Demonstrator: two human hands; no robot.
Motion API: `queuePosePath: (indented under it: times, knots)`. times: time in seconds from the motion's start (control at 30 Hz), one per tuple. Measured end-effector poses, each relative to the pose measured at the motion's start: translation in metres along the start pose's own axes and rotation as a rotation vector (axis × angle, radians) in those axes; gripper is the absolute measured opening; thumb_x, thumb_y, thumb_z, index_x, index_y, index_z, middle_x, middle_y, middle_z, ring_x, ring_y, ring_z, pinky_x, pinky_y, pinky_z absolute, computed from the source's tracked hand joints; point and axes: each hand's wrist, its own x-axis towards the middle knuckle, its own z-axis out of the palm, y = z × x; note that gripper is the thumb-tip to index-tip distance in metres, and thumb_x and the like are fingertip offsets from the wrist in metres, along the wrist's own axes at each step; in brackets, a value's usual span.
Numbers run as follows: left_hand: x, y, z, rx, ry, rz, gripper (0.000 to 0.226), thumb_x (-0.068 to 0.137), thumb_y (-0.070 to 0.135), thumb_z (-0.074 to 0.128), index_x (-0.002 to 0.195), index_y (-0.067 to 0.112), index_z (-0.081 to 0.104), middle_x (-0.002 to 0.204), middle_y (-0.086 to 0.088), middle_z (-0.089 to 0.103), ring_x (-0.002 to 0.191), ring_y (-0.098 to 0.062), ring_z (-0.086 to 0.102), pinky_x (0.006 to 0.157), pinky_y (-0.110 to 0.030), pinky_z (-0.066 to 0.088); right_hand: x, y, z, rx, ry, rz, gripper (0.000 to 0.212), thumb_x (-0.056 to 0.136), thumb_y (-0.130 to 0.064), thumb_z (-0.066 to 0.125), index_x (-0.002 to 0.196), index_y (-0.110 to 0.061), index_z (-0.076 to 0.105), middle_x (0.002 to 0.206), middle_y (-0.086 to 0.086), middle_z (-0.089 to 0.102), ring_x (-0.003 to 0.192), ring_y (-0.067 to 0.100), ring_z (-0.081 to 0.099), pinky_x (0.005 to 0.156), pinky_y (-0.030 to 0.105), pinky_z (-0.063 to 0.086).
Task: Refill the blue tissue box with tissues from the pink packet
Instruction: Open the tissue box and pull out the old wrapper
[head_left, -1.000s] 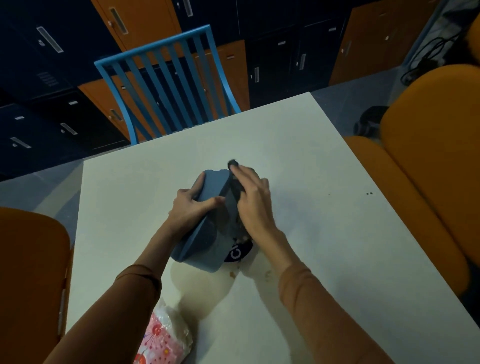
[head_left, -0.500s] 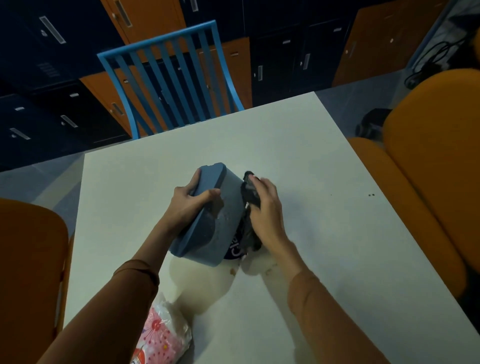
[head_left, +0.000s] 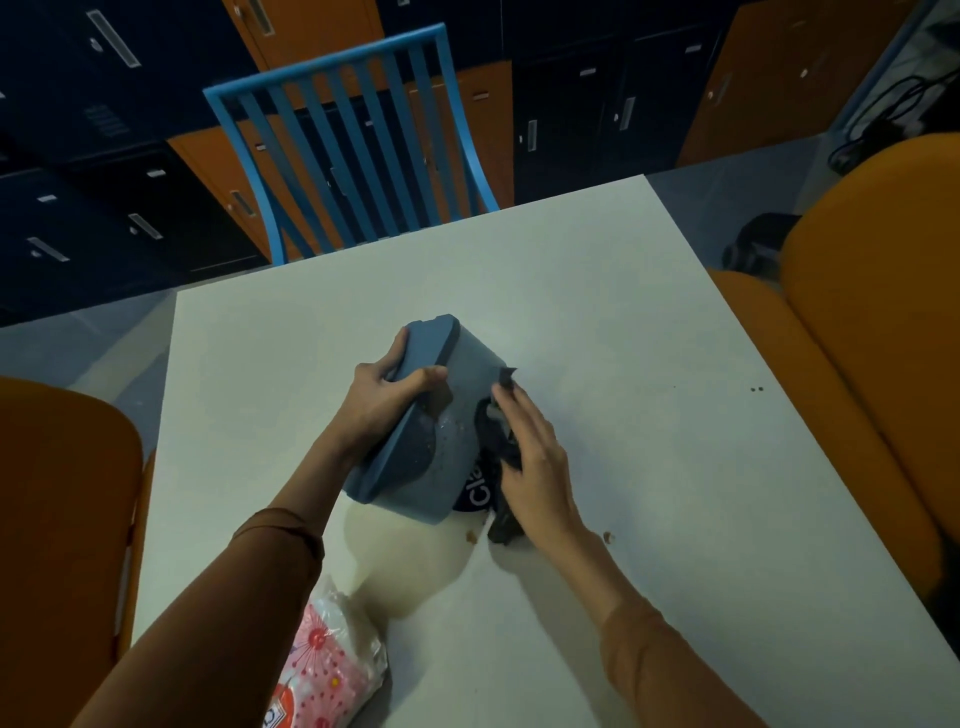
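- Compared with a moment ago, the blue tissue box (head_left: 441, 436) has tipped further onto its side on the tabletop (head_left: 649, 338), so its lid end now points away and to the left and its base faces the person's right.
- The left hand (head_left: 384, 400) is clamped on the lid end of the box, thumb across the upper face and fingers curled round the far edge.
- The right hand (head_left: 535, 462) has slid from the top of the box down to its base side; its fingers are loosely spread, resting on a dark wrapper (head_left: 498, 457) that hangs out of the box there.
- The wrapper shows more than before, with white lettering visible and its tail touching the tabletop; I judge it to be the old, spent liner coming out, which would mean the box is being emptied first.
- What else the box holds I cannot tell; its inside is hidden.
- The pink packet (head_left: 327, 670) lies at the near edge of the tabletop beside the left forearm, well apart from the box, untouched and seemingly still full.
- A pale stain and a few crumbs mark the tabletop just below the box.
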Motion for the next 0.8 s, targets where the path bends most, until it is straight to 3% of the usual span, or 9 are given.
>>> queuePosePath:
  times: [0.1, 0.2, 0.33, 0.4, 0.53, 0.63, 0.77, 0.8]
  knots:
    - [-0.001, 0.001, 0.000, 0.014, -0.021, -0.013, 0.090, 0.075, 0.055, 0.067, 0.151, 0.039, 0.020, 0.126, -0.004, 0.053, 0.089, -0.012, 0.061, 0.062, -0.017, 0.045, 0.040, -0.004, -0.007, -0.016, 0.054, 0.043, 0.063, 0.083, 0.013, 0.053, 0.140, -0.015, 0.046, 0.146, 0.007, 0.043, 0.130, 0.026, 0.043, 0.108, 0.025, 0.032]
    - [-0.003, 0.003, 0.001, 0.008, -0.027, -0.013, 0.099, 0.064, 0.060, 0.065, 0.150, 0.040, 0.021, 0.123, -0.004, 0.056, 0.089, -0.013, 0.062, 0.062, -0.017, 0.046, 0.071, -0.029, -0.006, -0.049, 0.087, -0.028, 0.050, 0.087, 0.005, 0.056, 0.134, -0.011, 0.052, 0.141, 0.007, 0.049, 0.120, 0.027, 0.047, 0.099, 0.018, 0.032]
    - [-0.001, 0.001, -0.001, -0.013, -0.001, -0.011, 0.082, 0.082, 0.048, 0.066, 0.151, 0.036, 0.022, 0.122, -0.005, 0.055, 0.088, -0.009, 0.060, 0.064, -0.016, 0.044, 0.058, -0.052, 0.004, 0.035, 0.084, -0.102, 0.047, 0.086, -0.003, 0.064, 0.132, -0.013, 0.056, 0.139, 0.009, 0.050, 0.123, 0.024, 0.047, 0.101, 0.022, 0.038]
    - [0.000, 0.000, -0.002, -0.013, -0.003, -0.009, 0.075, 0.089, 0.041, 0.062, 0.151, 0.035, 0.022, 0.122, -0.004, 0.052, 0.087, -0.007, 0.058, 0.064, -0.017, 0.043, 0.030, -0.045, 0.010, 0.070, 0.105, -0.120, 0.048, 0.082, 0.002, 0.065, 0.128, -0.012, 0.059, 0.137, 0.010, 0.052, 0.122, 0.024, 0.051, 0.101, 0.023, 0.043]
    - [0.001, -0.001, 0.000, -0.026, -0.004, -0.014, 0.079, 0.085, 0.046, 0.064, 0.151, 0.035, 0.022, 0.124, 0.000, 0.048, 0.088, -0.007, 0.057, 0.064, -0.018, 0.044, -0.009, -0.017, 0.008, 0.068, 0.107, -0.054, 0.065, 0.065, 0.026, 0.058, 0.120, -0.008, 0.064, 0.133, 0.014, 0.054, 0.122, 0.024, 0.053, 0.101, 0.008, 0.036]
    - [0.001, -0.002, 0.000, -0.030, -0.009, -0.008, 0.080, 0.085, 0.048, 0.064, 0.151, 0.035, 0.021, 0.125, 0.000, 0.048, 0.088, -0.007, 0.057, 0.063, -0.018, 0.045, 0.014, -0.012, -0.006, 0.069, 0.155, 0.062, 0.063, 0.064, 0.024, 0.053, 0.118, -0.006, 0.065, 0.132, 0.015, 0.054, 0.123, 0.014, 0.049, 0.101, 0.002, 0.029]
    - [0.001, -0.002, 0.001, -0.031, -0.017, 0.000, 0.084, 0.081, 0.051, 0.066, 0.151, 0.035, 0.023, 0.125, -0.001, 0.051, 0.089, -0.008, 0.060, 0.064, -0.016, 0.045, 0.061, -0.040, -0.015, 0.181, 0.151, 0.059, 0.060, 0.073, 0.010, 0.060, 0.129, -0.010, 0.053, 0.127, 0.007, 0.059, 0.116, 0.014, 0.055, 0.098, 0.027, 0.047]
    - [0.001, -0.002, 0.001, -0.044, -0.012, -0.005, 0.083, 0.081, 0.051, 0.066, 0.151, 0.035, 0.023, 0.124, -0.001, 0.053, 0.089, -0.007, 0.060, 0.065, -0.016, 0.045, 0.067, -0.049, -0.013, 0.213, 0.131, 0.061, 0.062, 0.076, 0.005, 0.064, 0.134, -0.011, 0.048, 0.128, 0.006, 0.058, 0.115, 0.014, 0.056, 0.097, 0.028, 0.049]
